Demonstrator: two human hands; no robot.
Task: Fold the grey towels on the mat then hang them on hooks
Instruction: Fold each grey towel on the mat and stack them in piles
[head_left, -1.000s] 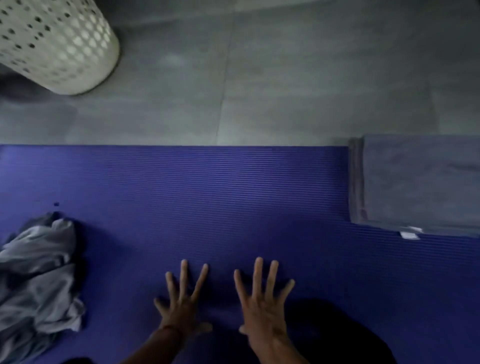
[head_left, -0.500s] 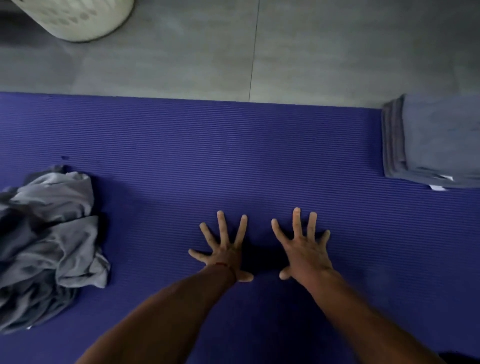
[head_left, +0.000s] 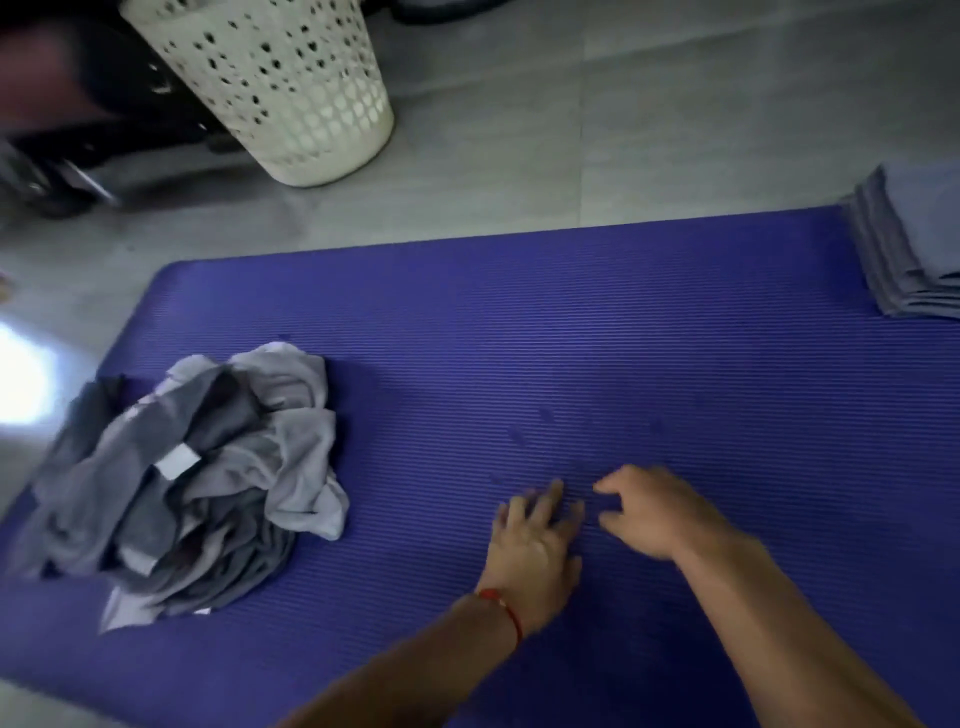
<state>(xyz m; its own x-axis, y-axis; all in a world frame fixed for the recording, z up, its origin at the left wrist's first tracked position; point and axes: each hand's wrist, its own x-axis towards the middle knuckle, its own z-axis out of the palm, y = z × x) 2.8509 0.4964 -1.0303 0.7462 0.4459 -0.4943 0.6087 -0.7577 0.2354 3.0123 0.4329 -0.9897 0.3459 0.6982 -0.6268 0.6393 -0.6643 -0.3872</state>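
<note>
Grey floor tiles surround the purple mat (head_left: 675, 322), where both the left hand (head_left: 535, 545) and right hand (head_left: 654, 512) hover empty, fingers loosely curled, between folds; next likely means reaching left for the crumpled grey towels (head_left: 192, 483), the folded stack (head_left: 904, 249) far right.

One head-worn camera, looking steeply down and forward from above the purple mat (head_left: 649, 322), close over both forearms, with the white laundry basket (head_left: 291, 88) at the top edge.

No legible text, labels or numbers anywhere.
</note>
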